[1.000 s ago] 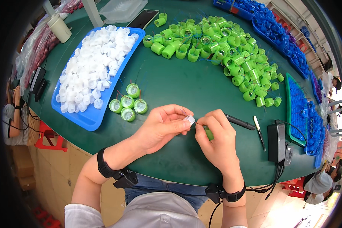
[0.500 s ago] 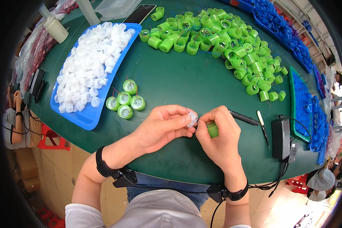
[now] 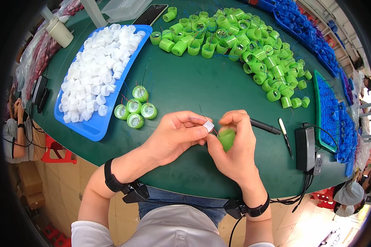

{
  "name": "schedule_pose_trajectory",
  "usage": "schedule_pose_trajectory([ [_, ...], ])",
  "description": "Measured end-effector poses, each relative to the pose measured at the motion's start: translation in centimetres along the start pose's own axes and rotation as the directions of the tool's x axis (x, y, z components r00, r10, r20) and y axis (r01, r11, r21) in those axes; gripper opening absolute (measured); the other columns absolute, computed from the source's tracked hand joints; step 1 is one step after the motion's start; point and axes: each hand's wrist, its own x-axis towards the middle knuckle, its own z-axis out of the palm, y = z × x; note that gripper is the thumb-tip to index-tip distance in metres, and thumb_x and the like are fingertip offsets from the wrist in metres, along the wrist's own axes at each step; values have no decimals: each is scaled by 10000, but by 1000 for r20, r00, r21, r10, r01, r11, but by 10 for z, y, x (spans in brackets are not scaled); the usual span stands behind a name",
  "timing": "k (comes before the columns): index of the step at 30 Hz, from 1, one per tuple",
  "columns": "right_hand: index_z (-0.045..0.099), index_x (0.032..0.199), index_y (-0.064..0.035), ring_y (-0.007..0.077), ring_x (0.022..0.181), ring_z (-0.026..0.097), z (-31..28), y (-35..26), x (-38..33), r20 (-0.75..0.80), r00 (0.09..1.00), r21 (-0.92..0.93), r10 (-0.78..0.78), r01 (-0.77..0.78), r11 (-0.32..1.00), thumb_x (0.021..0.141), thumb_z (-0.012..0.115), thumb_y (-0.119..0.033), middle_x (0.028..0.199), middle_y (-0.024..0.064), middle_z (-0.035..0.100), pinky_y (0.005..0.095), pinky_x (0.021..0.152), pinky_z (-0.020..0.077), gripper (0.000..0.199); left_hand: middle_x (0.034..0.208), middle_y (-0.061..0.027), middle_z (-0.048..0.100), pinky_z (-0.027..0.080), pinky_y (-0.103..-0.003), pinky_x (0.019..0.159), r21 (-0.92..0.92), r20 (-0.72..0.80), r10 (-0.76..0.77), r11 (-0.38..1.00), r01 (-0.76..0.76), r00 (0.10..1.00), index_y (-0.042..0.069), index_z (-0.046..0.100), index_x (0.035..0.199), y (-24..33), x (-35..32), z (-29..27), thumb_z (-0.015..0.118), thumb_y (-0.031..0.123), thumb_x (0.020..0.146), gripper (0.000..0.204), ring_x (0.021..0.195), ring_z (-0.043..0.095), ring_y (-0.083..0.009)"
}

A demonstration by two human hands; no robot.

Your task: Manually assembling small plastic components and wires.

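Note:
Between the thumb and fingers of my left hand (image 3: pixel 175 133) is a small white translucent plastic cap (image 3: pixel 209 126), with thin wires passing by it. My right hand (image 3: pixel 239 150) is closed around a bright green plastic cup (image 3: pixel 226 139), its open end tilted up. Thin red and dark wires run between the cap and the cup, which are held close together over the table. Left of my hands stand several green cups with white caps inside (image 3: pixel 135 106), their wires sticking out.
A blue tray (image 3: pixel 95 131) heaped with white caps lies at the left. Many loose green cups (image 3: pixel 255 53) spread across the far side. A black marker (image 3: pixel 264 126), a slim pen-like tool (image 3: pixel 285 138) and a black power adapter (image 3: pixel 304 149) lie right; a phone (image 3: pixel 151 15) lies far off.
The green cup shows more now, its open end turned up in my right hand. My right fingers have lifted off the wires near the cap, and my left hand has tilted the cap.

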Motion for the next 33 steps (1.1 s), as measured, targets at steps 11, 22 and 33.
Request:
schedule_pose_trajectory([
  [11, 454, 878, 6, 294, 784, 483, -5, 5, -1, 52, 991, 61, -121, 118, 991, 688, 543, 73, 896, 169, 455, 370, 665, 433, 220, 1014, -88, 628, 484, -296, 763, -67, 51, 11, 998, -8, 999, 28, 615, 1043, -3, -1, 2, 659, 19, 826, 222, 906, 600, -177],
  [22, 481, 883, -7, 230, 759, 530, 2, 9, -3, 49, 998, 285, 34, -46, 957, 729, 592, 38, 870, 135, 512, 324, 655, 449, 195, 1081, -139, 569, 515, -309, 843, 524, 166, 424, 726, -444, 890, -52, 581, 1046, -7, -8, 16, 670, -126, 730, 336, 959, 593, -186],
  [33, 566, 846, -10, 224, 733, 589, -3, 6, 0, -44, 956, -124, -290, 283, 951, 754, 673, 20, 866, 125, 598, 296, 624, 477, 145, 907, -87, 604, 482, -238, 583, 818, 301, 610, 230, -527, 733, 2, 619, 943, -1, -3, 15, 738, -35, 669, 302, 694, 578, -128],
])
